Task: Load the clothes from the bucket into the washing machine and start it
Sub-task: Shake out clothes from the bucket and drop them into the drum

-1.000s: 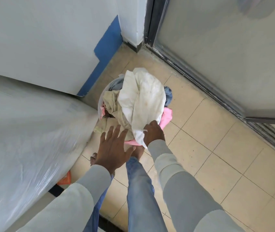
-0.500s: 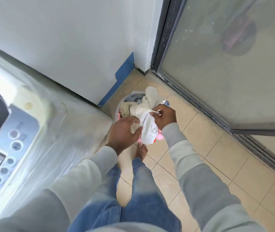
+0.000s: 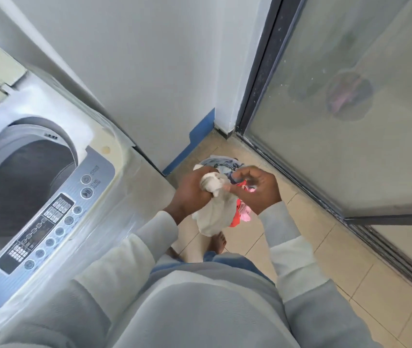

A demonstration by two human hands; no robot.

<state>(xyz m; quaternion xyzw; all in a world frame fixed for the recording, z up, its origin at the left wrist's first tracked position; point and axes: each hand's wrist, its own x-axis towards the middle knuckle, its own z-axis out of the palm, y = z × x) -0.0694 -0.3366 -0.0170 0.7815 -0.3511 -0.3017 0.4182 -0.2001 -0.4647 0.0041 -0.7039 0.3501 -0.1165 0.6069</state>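
Observation:
My left hand is closed around a bunched white cloth, held up in front of me above the floor. My right hand hovers just right of the cloth with its fingers spread, and I cannot see it gripping anything. Below and behind both hands, the bucket stands on the tiles, mostly hidden, with blue, pink and red clothes showing. At the left is the top-loading washing machine, wrapped in clear plastic. Its lid is up, the dark drum is open, and its control panel faces me.
A white wall with a blue painted strip runs behind the bucket. A frosted glass sliding door with a dark frame and floor track closes the right side. Beige floor tiles lie to the right of my bare foot.
I have stood up and lifted the white cloth out of the bucket. The cloth passed from my right hand into my left. The view swung left, bringing the open drum into sight.

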